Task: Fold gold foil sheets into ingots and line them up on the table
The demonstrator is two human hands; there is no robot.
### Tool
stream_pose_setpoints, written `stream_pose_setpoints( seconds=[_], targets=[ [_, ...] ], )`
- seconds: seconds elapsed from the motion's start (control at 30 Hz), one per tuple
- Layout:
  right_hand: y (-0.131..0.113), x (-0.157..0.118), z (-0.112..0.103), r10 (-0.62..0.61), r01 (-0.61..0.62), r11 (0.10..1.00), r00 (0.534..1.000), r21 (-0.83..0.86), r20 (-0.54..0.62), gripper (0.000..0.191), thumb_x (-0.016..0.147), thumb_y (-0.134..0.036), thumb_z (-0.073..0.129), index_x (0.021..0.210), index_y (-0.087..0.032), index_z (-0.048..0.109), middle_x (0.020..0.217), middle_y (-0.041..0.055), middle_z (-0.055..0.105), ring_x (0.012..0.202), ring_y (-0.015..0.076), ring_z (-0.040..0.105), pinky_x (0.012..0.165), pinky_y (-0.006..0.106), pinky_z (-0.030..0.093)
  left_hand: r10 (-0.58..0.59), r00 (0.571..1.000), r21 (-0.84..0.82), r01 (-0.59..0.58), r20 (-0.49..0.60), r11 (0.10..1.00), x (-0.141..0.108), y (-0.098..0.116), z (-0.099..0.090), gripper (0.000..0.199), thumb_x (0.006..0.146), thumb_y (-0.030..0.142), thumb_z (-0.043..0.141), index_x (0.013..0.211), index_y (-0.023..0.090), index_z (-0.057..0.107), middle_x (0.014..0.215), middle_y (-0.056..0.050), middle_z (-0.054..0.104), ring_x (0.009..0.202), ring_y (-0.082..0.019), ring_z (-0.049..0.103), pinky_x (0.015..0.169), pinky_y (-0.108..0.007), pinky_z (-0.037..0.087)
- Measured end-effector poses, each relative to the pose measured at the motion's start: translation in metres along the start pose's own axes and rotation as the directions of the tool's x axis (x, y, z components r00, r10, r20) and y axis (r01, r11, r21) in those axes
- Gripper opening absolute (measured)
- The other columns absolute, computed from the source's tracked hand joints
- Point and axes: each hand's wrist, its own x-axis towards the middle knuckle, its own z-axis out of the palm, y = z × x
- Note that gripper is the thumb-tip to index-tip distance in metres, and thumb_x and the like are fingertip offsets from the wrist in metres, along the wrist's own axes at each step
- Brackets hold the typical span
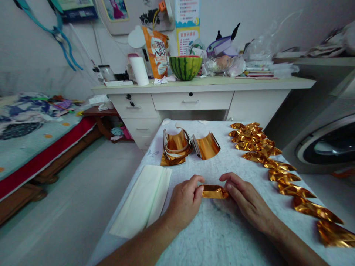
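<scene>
A small folded piece of gold foil paper [213,192] lies level between my hands, low over the cloth. My left hand [187,194] pinches its left end between thumb and fingers. At its right end, the thumb and fingers of my right hand [244,195] close on the tip, with the index finger raised. Beyond them are a stack of curled gold foil sheets [176,144] and a separate curled sheet [207,146]. Along the table's right side runs a row of folded gold foil ingots [291,189]. Pale paper sheets [142,201] lie flat left of my left hand.
A white cloth covers the table [222,236]. Behind it stands a white desk [194,88] bearing a cut watermelon [185,67], an orange pouch [156,51] and plastic bags. A bed [50,140] is at left, a washing machine [327,136] at right.
</scene>
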Motion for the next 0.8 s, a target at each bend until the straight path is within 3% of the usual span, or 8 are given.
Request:
stream_pose_setpoints(
  seconds=[0.1,0.2,0.33,0.4,0.53,0.63,0.8],
  targets=[
    [0.006,-0.001,-0.006,-0.016,0.018,0.999,0.999,0.04,-0.036,0.019,0.093,-0.021,0.039,0.111,-0.024,0.047,0.078,-0.0018,0.056,0.069,0.0157,0.055,0.062,0.027,0.041,-0.018,1.0,-0.028,0.018,0.001,0.999,0.001,0.001,-0.003,0.019,0.089,0.017,0.045,0.101,0.022,0.06,0.065,0.004,0.063,0.063,-0.015,0.061,0.058,-0.023,0.038],
    [0.004,-0.001,-0.008,-0.063,0.062,0.997,0.998,0.044,0.013,0.023,0.086,-0.013,0.045,0.106,-0.025,0.049,0.086,0.0001,0.056,0.075,0.0159,0.055,0.066,0.027,0.043,-0.041,0.999,-0.057,0.04,0.0,0.998,0.001,0.001,-0.004,0.017,0.088,0.017,0.045,0.095,0.021,0.06,0.058,0.006,0.056,0.055,-0.013,0.055,0.055,-0.022,0.033],
    [-0.006,0.0,-0.007,-0.187,0.185,0.982,0.977,0.031,0.104,0.024,0.09,-0.011,0.041,0.104,-0.026,0.055,0.099,0.0033,0.055,0.092,0.0174,0.055,0.081,0.03,0.045,-0.081,0.996,-0.139,0.085,0.035,0.987,0.002,-0.001,-0.004,0.015,0.086,0.017,0.046,0.089,0.021,0.06,0.052,0.008,0.046,0.048,-0.011,0.045,0.051,-0.022,0.028],
    [-0.009,0.001,-0.007,-0.188,0.186,0.982,0.975,0.028,0.119,0.022,0.093,-0.013,0.04,0.098,-0.025,0.057,0.099,0.0038,0.056,0.091,0.0172,0.056,0.08,0.03,0.045,-0.104,0.991,-0.219,0.121,0.085,0.968,0.002,-0.002,-0.004,0.014,0.087,0.019,0.046,0.089,0.02,0.06,0.051,0.008,0.044,0.047,-0.011,0.043,0.05,-0.021,0.027],
    [-0.007,0.003,-0.007,-0.112,0.107,0.993,0.987,0.049,0.113,0.014,0.093,-0.02,0.047,0.09,-0.023,0.059,0.091,0.0025,0.059,0.085,0.0168,0.057,0.074,0.028,0.045,-0.108,0.984,-0.373,0.153,0.14,0.915,0.002,-0.002,-0.007,0.022,0.094,0.031,0.042,0.089,0.019,0.06,0.054,0.007,0.045,0.051,-0.011,0.046,0.051,-0.021,0.031],
    [-0.001,0.003,-0.008,-0.034,0.015,0.981,0.995,0.193,0.095,0.011,0.093,-0.029,0.051,0.089,-0.023,0.06,0.087,0.0007,0.06,0.082,0.0162,0.058,0.073,0.028,0.045,-0.042,0.996,-0.391,0.07,0.081,0.918,0.001,-0.001,-0.012,0.03,0.097,0.037,0.04,0.089,0.019,0.062,0.062,0.004,0.05,0.061,-0.012,0.05,0.058,-0.022,0.036],
    [0.007,0.003,-0.009,0.111,-0.173,0.871,0.981,0.46,0.158,0.022,0.089,-0.042,0.059,0.088,-0.02,0.062,0.073,-0.0024,0.058,0.065,0.0117,0.05,0.059,0.023,0.038,0.124,0.992,-0.45,-0.099,0.027,0.888,0.001,-0.001,-0.019,0.021,0.095,0.031,0.048,0.1,0.02,0.064,0.092,-0.002,0.058,0.086,-0.015,0.056,0.078,-0.026,0.041]
  ],
)
